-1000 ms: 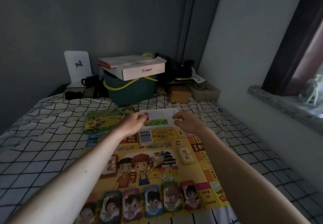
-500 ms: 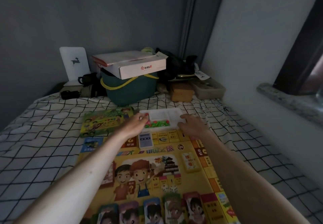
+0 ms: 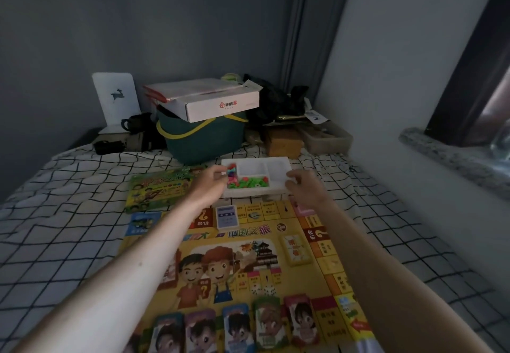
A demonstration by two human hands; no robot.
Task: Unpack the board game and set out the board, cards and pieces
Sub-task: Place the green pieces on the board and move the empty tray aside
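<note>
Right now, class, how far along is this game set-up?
Done: the board lies open on the bed, with character cards lined along its near edge and two decks laid on it. In hand: the left hand and right hand grip the white tray. Left: the small coloured pieces are in the tray.

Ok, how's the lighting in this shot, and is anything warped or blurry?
Head view: dim and bluish, light coming from the window on the right; wide-angle bends the walls and stretches the forearms; the tray pieces look soft.

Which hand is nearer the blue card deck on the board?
Left. The left hand is at the tray's left edge, just above the blue card deck; the right hand is farther right.
</note>
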